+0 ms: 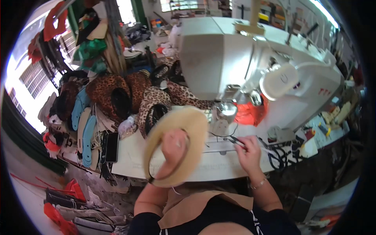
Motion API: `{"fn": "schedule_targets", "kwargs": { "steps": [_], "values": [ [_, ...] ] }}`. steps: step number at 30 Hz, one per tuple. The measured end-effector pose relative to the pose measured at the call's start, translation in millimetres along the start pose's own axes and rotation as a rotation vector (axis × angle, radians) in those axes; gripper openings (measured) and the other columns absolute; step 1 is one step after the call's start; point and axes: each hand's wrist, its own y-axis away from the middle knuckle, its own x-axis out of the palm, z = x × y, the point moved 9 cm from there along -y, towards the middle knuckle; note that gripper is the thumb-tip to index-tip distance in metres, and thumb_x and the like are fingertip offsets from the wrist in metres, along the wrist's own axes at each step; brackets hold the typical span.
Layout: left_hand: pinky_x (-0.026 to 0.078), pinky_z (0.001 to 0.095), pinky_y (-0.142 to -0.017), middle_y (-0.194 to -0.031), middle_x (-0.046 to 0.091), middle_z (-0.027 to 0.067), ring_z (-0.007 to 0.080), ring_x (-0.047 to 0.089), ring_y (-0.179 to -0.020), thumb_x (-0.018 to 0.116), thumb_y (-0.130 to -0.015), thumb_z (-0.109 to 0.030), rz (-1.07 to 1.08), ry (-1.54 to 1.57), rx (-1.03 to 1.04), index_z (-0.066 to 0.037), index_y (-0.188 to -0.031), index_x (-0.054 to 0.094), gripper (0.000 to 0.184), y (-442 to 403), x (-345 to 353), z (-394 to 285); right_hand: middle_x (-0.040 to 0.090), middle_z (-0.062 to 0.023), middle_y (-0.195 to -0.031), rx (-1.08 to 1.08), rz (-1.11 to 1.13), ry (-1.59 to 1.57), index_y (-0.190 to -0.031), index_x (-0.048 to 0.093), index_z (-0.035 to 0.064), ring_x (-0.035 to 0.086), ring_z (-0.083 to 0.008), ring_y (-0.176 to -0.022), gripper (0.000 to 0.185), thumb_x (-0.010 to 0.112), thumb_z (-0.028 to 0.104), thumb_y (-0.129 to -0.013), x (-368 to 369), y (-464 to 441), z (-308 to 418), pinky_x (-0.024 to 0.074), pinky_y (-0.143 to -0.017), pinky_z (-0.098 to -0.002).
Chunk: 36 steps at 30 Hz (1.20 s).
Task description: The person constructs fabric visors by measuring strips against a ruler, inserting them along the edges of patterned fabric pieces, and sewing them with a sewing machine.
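A tan hat-like piece (197,133) with a wide brim is tilted up in front of the white sewing machine (203,55). My left hand (175,147) is inside its opening, fingers curled against it; the piece is slightly blurred. To the right, beside the needle area, my right hand (248,153) is closed on a small dark tool (236,141), which looks like thread snips. A dark thread runs near the tool's tip. Behind the needle area lies a red-orange cloth (252,111).
Leopard-print pieces (107,94) are heaped at the left and behind. Light blue strips (89,137) and a black phone (112,147) lie on the white table (129,156). Black straps (279,156) hang at the right edge. A white lamp (279,81) is fixed to the machine.
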Motion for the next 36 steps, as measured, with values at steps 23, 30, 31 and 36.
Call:
{"fn": "schedule_targets", "kwargs": {
  "steps": [23,30,31,36],
  "values": [
    [0.047,0.0422,-0.069,-0.084,0.064,0.0134,0.0304,0.06,-0.077,0.064,-0.079,-0.008,0.665,-0.085,-0.28,-0.001,-0.087,0.065,0.011,-83.2,259.9,160.2,0.062,-0.0233,-0.111,0.46,0.389,-0.279,-0.109,0.062,-0.0023,0.058,-0.0345,-0.105,0.026,0.049,0.008,-0.089,88.2,-116.3,-158.7,0.0459,-0.088,-0.0372],
    [0.047,0.0417,-0.08,-0.09,0.062,0.0127,0.0319,0.058,-0.09,0.062,-0.074,0.001,0.195,0.12,-0.021,-0.005,-0.09,0.065,0.017,-36.8,100.9,29.7,0.064,-0.0204,-0.089,-0.132,0.489,0.512,-0.088,0.066,-0.0005,0.063,-0.0337,-0.086,0.018,0.051,0.006,-0.08,83.9,-100.2,-133.2,0.0504,-0.075,-0.0434],
    [0.048,0.0395,-0.08,-0.087,0.061,0.0122,0.0295,0.059,-0.088,0.062,-0.074,0.004,0.14,0.198,0.069,-0.005,-0.089,0.066,0.018,-23.2,87.8,5.0,0.064,-0.0201,-0.086,-0.185,0.427,0.504,-0.087,0.066,0.0002,0.063,-0.0339,-0.084,0.017,0.052,0.006,-0.079,79.6,-95.6,-135.7,0.0504,-0.075,-0.0439],
    [0.045,0.0426,-0.089,-0.1,0.062,0.0129,0.0334,0.058,-0.099,0.058,-0.077,0.002,0.523,0.459,0.275,-0.004,-0.104,0.064,0.028,30.5,126.2,-84.4,0.062,-0.0173,-0.09,-0.247,0.421,0.399,-0.087,0.065,0.0034,0.06,-0.034,-0.091,0.015,0.053,0.007,-0.079,55.6,-71.2,-105.7,0.0486,-0.078,-0.0434]
  ]
}}
